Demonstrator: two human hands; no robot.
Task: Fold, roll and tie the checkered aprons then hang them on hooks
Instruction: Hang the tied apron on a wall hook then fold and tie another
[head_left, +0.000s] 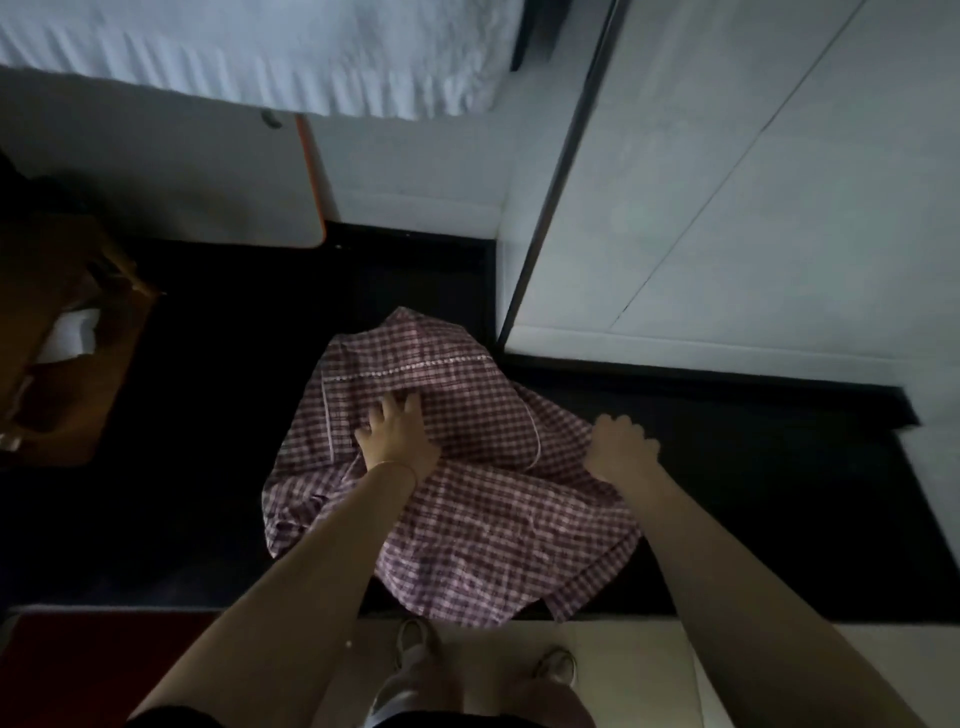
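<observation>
A purple-and-white checkered apron (467, 530) lies crumpled on a dark surface (753, 493) in the middle of the head view. Its pocket with a white trimmed seam faces up near the far end. My left hand (397, 434) rests flat on the cloth with the fingers spread, pressing it down near the pocket. My right hand (621, 449) has its fingers curled round the apron's right edge and grips a fold of the fabric. No hooks are in view.
A white panel with a dark rail (727, 208) rises at the right. White bedding (260, 57) lies at the top. A brown wooden stand holding a white item (72, 332) sits at the left. My feet (415, 654) stand on pale floor beside a red mat (104, 660).
</observation>
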